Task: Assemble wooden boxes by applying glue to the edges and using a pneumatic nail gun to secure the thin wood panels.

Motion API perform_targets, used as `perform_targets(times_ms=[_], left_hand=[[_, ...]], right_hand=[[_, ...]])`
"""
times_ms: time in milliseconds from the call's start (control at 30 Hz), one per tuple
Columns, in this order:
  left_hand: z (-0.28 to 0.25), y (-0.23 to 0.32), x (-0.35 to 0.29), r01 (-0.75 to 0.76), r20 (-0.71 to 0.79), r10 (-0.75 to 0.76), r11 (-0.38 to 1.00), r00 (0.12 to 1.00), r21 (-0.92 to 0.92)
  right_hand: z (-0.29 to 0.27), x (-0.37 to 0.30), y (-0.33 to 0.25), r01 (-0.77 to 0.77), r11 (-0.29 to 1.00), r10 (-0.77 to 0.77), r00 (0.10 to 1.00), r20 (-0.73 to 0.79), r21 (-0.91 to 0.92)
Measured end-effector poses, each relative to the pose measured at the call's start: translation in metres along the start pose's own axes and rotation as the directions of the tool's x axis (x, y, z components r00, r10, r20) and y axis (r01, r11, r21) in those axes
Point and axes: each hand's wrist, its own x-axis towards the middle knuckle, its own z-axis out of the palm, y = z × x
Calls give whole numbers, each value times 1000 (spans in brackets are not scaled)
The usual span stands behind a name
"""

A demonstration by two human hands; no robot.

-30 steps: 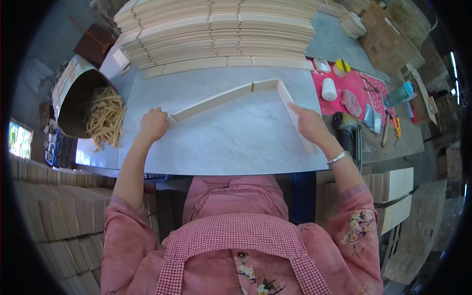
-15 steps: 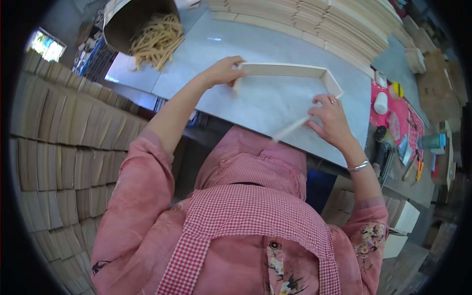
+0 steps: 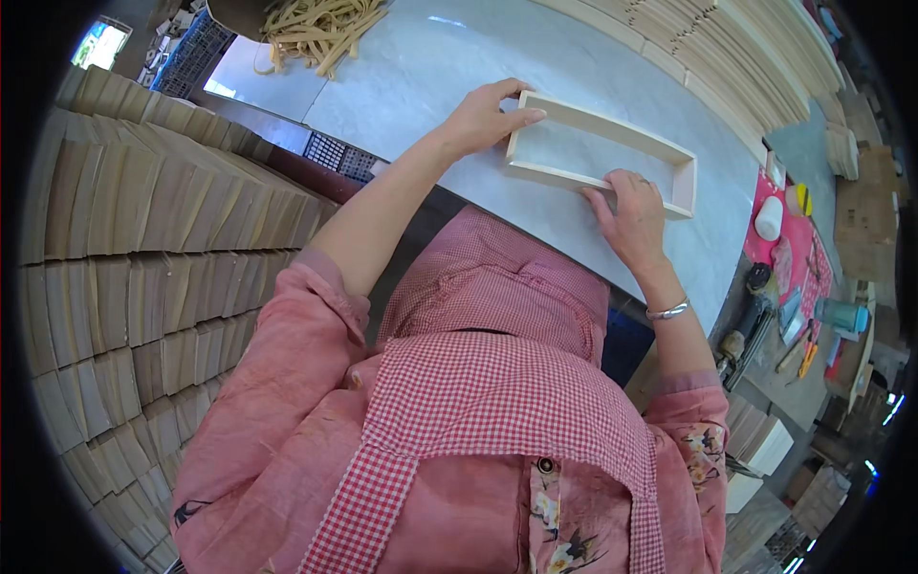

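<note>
A long, narrow frame of pale wood (image 3: 612, 131) rests on the grey-white tabletop (image 3: 421, 57), its four sides forming a closed rectangle. My left hand (image 3: 486, 120) grips its far left corner, thumb over the top edge and fingers behind. On the near long side, my right hand (image 3: 633, 206) pinches the strip between thumb and fingers, right of its middle. The tabletop shows through the frame's inside. A silver bangle (image 3: 667, 310) circles my right wrist.
Stacked pale wooden strips (image 3: 727, 57) line the table's far right. Tan bands (image 3: 325, 29) spill from a container at far left. Tall stacks of wooden pieces (image 3: 124, 191) rise at my left. Right of the table are a white bottle (image 3: 768, 218) and tools on pink cloth.
The loose strip in my right hand now forms the near side, closing the three-sided frame into a rectangle. In the view, the frame and my left hand sit further right.
</note>
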Motion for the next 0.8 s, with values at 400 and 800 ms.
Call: perform_targets(times_ms=[400,800], left_hand=[[-8,-20,-23,-153,187,146,988,971,24],[-3,-31,-21,-306,176,294,951,939,46]], right_hand=[[-2,5,0,-66,998,67,995,73,-19],[16,50,-60,142,947,-191,970,151,288]])
